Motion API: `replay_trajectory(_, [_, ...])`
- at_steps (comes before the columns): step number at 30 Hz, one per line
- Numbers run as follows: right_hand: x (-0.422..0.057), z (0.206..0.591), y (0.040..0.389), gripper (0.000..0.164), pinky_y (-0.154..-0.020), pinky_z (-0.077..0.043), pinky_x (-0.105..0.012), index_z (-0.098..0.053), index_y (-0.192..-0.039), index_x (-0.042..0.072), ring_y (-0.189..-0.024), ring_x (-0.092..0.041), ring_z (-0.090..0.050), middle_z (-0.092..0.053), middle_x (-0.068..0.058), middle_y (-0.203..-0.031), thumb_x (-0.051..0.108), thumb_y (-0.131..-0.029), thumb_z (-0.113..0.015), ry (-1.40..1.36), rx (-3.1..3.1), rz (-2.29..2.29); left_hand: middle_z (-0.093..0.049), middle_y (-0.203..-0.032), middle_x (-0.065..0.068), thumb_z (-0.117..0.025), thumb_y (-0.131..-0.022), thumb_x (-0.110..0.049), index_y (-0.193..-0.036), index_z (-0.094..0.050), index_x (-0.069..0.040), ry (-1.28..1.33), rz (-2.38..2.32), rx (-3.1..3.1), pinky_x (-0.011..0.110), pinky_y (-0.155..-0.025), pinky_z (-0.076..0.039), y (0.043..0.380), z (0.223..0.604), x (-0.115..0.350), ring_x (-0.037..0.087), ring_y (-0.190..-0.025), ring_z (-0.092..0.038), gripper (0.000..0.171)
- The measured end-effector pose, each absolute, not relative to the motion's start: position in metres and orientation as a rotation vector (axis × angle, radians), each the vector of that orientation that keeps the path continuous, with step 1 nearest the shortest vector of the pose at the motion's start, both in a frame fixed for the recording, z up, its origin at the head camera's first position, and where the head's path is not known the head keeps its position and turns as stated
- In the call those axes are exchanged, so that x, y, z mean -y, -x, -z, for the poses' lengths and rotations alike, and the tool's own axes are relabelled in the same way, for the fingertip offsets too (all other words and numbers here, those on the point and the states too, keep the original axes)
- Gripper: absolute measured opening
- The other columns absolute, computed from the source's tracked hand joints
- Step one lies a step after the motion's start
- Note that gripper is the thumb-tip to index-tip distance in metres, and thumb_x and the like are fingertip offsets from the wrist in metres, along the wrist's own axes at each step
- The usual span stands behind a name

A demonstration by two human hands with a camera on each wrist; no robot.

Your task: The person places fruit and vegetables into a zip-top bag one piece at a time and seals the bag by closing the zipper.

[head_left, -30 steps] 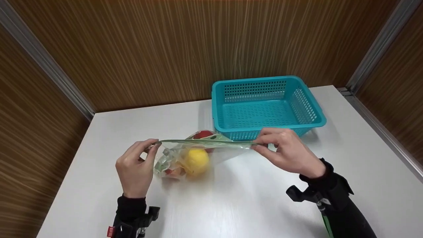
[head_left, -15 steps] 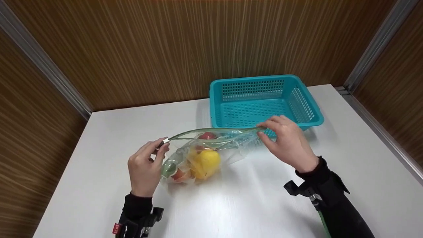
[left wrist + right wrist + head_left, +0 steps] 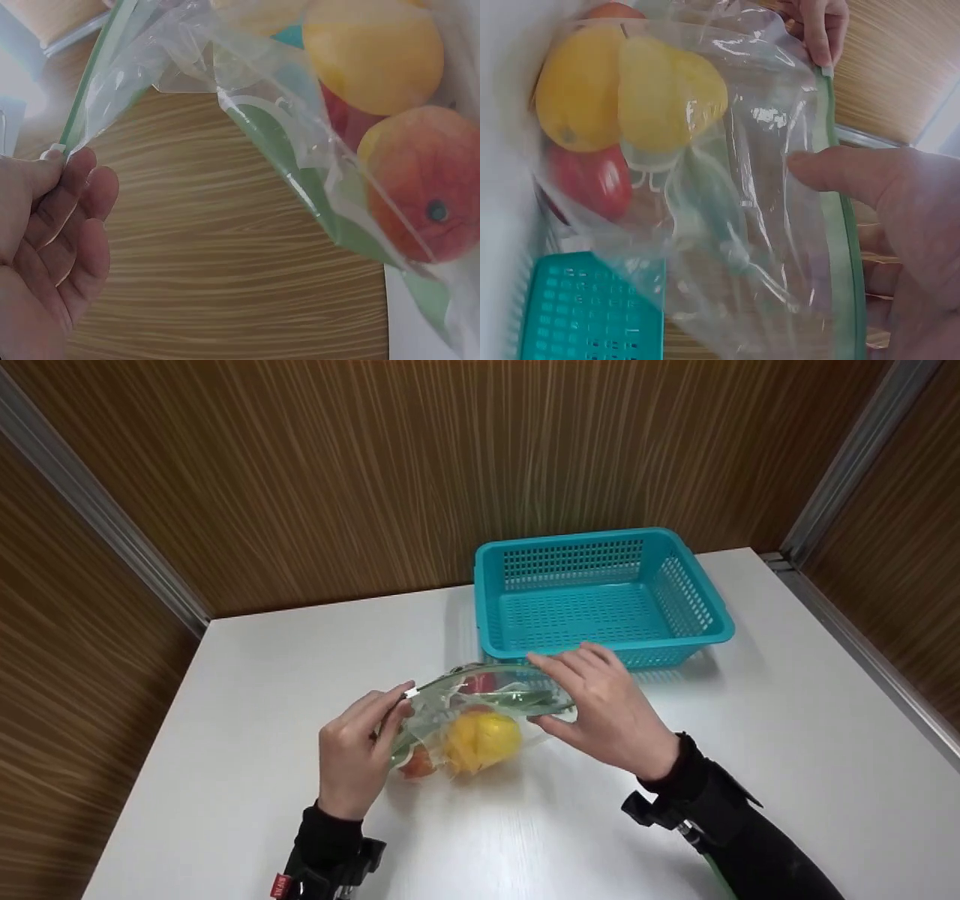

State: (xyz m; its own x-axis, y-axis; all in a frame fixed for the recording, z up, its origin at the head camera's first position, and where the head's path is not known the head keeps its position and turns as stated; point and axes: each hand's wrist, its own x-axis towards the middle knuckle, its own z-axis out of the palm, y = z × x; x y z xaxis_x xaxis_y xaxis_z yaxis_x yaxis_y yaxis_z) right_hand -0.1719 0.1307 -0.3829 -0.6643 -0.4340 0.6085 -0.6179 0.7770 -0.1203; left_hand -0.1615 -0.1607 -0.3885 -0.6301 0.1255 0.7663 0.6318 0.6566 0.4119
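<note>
A clear zip bag [image 3: 431, 712] with a green zip strip [image 3: 847, 240] stands between my hands, holding several fruits. My left hand [image 3: 354, 761] pinches the white slider [image 3: 411, 692] at the bag's left top end. My right hand [image 3: 611, 712] spans the top edge further right, thumb on the near side and fingers behind, thumb and fingertips well apart. Inside show a yellow fruit [image 3: 499, 735], an orange-yellow fruit [image 3: 577, 86], a smooth red fruit [image 3: 604, 180] and a red-orange, peach-like fruit [image 3: 427, 187]. The bag's top sags open between the hands.
A teal plastic basket [image 3: 604, 645] stands at the back right, just beyond the bag. The white table [image 3: 247, 690] ends at brown wood-grain panels [image 3: 337, 472] behind and at both sides.
My left hand has moved right with the slider. My right hand has come left, its thumb and fingers now wider apart. The bag's top, taut before, now bows and gapes.
</note>
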Motion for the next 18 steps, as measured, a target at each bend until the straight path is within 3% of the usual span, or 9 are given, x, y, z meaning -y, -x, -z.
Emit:
replay_trajectory(5, [-0.128,0.385,0.172,0.048,-0.090,-0.049,-0.037,-0.067,-0.115,0.016,-0.093,-0.016,-0.063,-0.071,0.002,-0.096,0.037,-0.074,-0.080,-0.836,2.330,-0.495,-0.070,-0.078,0.002,-0.070,-0.082,-0.005,-0.108,-0.073,-0.010,0.605,0.922,2.137,0.011,-0.047,-0.035,0.158,0.391,0.151,0.005,-0.057,-0.052,0.026])
replay_trajectory(10, [-0.126,0.386,0.175,0.023,-0.078,-0.049,-0.030,-0.073,-0.098,0.017,-0.083,-0.013,-0.061,-0.071,0.005,-0.085,0.030,-0.079,-0.077,-0.842,2.307,-0.557,-0.069,-0.082,0.003,-0.074,-0.080,-0.011,-0.096,-0.075,-0.011,0.486,1.038,2.083,0.009,-0.048,-0.039,0.156,0.391,0.145,0.006,-0.064,-0.057,0.015])
replay_trajectory(18, [-0.115,0.387,0.177,0.018,-0.074,-0.050,-0.028,-0.073,-0.095,0.015,-0.082,-0.014,-0.060,-0.070,0.001,-0.085,0.025,-0.080,-0.076,-0.842,2.315,-0.630,-0.070,-0.082,-0.003,-0.073,-0.082,-0.013,-0.090,-0.075,-0.013,0.475,0.979,2.100,0.009,-0.048,-0.040,0.158,0.396,0.141,0.004,-0.066,-0.059,0.009])
